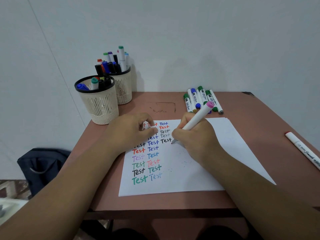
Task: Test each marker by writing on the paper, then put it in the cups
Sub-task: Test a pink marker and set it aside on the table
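Left hand (133,130) rested on paper (199,170), fingers loosely curled, empty, right hand (194,141) fingers clamped on pink-capped marker (197,116), tip touching sheet, cups (98,99) beyond.

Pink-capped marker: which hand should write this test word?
Right. The right hand already grips the pink-capped marker, tip down on the paper below the third column. The left hand rests on the sheet, fingers curled.
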`<state>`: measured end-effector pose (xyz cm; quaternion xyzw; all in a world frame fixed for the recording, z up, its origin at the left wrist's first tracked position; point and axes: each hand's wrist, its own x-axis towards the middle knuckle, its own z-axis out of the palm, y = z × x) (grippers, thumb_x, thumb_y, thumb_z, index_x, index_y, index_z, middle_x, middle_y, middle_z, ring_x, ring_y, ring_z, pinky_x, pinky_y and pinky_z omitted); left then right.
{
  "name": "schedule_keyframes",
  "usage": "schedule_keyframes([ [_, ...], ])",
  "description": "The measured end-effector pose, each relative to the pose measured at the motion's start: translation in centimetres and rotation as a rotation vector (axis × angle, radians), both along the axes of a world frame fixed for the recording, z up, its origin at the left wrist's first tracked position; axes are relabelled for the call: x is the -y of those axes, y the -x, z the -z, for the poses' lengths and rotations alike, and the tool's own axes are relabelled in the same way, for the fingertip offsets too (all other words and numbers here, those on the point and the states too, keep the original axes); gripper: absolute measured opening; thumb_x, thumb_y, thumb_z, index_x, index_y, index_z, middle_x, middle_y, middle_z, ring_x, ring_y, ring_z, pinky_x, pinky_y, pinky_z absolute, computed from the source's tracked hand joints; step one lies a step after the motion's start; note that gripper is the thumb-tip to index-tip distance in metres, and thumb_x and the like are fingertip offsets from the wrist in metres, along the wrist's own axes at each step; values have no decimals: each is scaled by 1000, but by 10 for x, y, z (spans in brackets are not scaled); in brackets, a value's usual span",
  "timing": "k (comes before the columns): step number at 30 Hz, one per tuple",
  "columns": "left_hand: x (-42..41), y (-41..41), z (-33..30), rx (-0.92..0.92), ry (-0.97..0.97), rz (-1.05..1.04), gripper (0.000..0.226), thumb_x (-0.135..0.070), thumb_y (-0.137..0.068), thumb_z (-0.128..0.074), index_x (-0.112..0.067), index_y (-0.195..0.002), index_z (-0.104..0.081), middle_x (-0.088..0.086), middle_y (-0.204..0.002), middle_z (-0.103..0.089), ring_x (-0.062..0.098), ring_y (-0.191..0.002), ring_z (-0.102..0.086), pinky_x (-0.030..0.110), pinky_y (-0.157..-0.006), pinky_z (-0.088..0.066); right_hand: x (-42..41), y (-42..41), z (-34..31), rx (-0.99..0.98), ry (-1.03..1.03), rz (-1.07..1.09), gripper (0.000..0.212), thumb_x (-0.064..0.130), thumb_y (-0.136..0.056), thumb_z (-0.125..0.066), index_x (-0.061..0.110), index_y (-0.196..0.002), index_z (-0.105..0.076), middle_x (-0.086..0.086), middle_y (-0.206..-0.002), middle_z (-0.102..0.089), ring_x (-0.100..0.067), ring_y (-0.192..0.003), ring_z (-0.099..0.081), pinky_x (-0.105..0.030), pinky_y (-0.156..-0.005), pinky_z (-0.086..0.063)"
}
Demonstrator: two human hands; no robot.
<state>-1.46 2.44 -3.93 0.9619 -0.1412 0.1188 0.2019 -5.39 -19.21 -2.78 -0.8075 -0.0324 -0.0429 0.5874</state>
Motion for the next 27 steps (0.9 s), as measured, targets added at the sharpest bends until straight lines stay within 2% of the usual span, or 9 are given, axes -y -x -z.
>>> schedule_keyframes([
  [4, 0, 3, 0, 56, 114, 82, 32, -39, -92, -66, -43, -120, -51, -17, -85, -55, -1, -83, -54, 26, -67, -41, 3, 0, 0, 34, -101, -6, 32, 8, -85, -77, 21, -64, -57, 6, -54, -53, -13, -54, -46, -33, -54, -39],
  [7, 2, 5, 1, 76, 214, 162, 44, -10, -96, -56, -33, -132, -47, -19, -96, -60, 1, -95, -54, 14, -78, -38, 3, 1, -1, 119, -177, -49, 24, 13, -85, -84, 24, -72, -67, -4, -66, -67, -22, -63, -60, -44, -60, -51],
  [10, 4, 5, -2, 81, 206, 180, 44, -13, -99, -57, -32, -137, -44, -22, -107, -67, 0, -110, -54, 18, -87, -39, 3, 2, -1, 169, -218, -100, 17, 10, -83, -86, 21, -84, -73, -6, -83, -74, -23, -79, -70, -50, -77, -59],
  [12, 5, 6, -5, 46, 198, 190, 47, -17, -99, -60, -37, -138, -41, -26, -114, -68, -2, -118, -53, 20, -91, -41, 3, 2, 0, 182, -279, -133, 14, 13, -80, -83, 24, -85, -76, -8, -90, -75, -35, -91, -72, -56, -87, -60],
  [15, 6, 10, -7, 17, 199, 218, 56, -14, -97, -65, -36, -141, -39, -28, -124, -65, -4, -121, -54, 19, -94, -43, 2, 1, 2, 211, -303, -165, 14, 17, -79, -78, 29, -87, -77, -15, -94, -74, -48, -98, -67, -67, -88, -55],
  [18, 10, 14, -10, 41, 189, 218, 62, -12, -93, -69, -32, -144, -40, -27, -127, -64, -4, -121, -52, 7, -92, -37, 2, 0, 2, 229, -268, -172, 20, 7, -85, -82, 25, -89, -74, -12, -94, -74, -45, -93, -66, -60, -82, -56],
  [20, 13, 15, -11, 58, 186, 208, 65, -13, -92, -71, -33, -146, -40, -29, -128, -62, -3, -123, -52, 14, -96, -39, 3, -1, 3, 227, -258, -169, 18, 3, -86, -82, 18, -90, -72, -11, -94, -75, -42, -88, -66, -52, -76, -57],
  [24, 17, 18, -12, 58, 172, 229, 65, -17, -92, -71, -33, -147, -40, -34, -123, -56, -13, -119, -47, 0, -91, -33, 2, -3, 3, 202, -232, -188, 14, 5, -86, -82, 14, -91, -73, -10, -88, -74, -17, -76, -64, -35, -68, -53],
  [27, 16, 19, -13, 116, 159, 228, 56, -25, -90, -73, -30, -140, -48, -23, -124, -66, -7, -114, -53, 12, -92, -42, 2, -4, 5, 182, -237, -186, 12, 8, -85, -84, 14, -91, -75, -9, -85, -74, -14, -74, -63, -33, -66, -50],
])
